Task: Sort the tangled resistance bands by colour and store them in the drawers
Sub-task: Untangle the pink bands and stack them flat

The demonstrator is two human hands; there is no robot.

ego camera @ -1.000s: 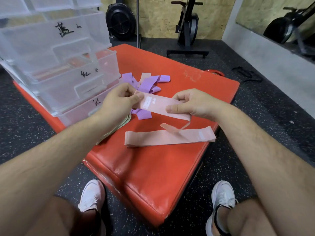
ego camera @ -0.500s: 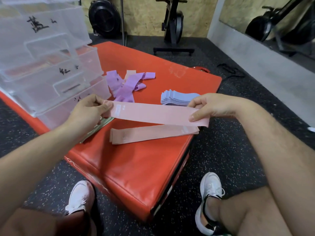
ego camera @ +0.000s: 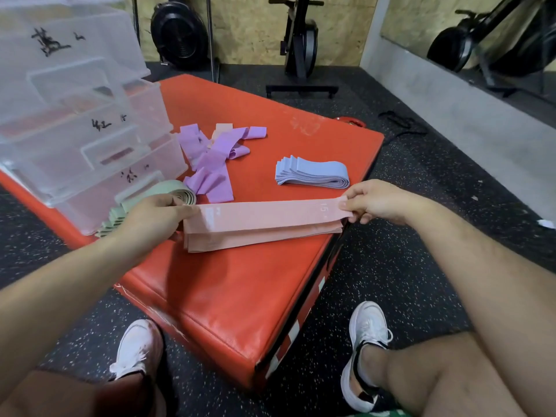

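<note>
We hold one pink band taut and flat by its two short ends: the left hand pinches the left end with curled fingers and thumb, and the right hand pinches the right end, near the printed "15", between thumb and fingertips. Gripping both ends keeps the loop straight and untwisted, so we can lay it edge to edge on the pink pile directly beneath it, near the front edge of the red pad; we cannot tell whether the band already touches that pile. The other colours lie apart in their own groups, which we read as sorting before storage: a folded blue stack beyond the right hand, green bands just behind the left hand against the clear drawers, and a purple tangle, with a pink strip showing in it, between drawers and blue stack. We judge that the purple tangle is yet to be separated and that no sorted pile on the pad has gone into the marked drawers.
</note>
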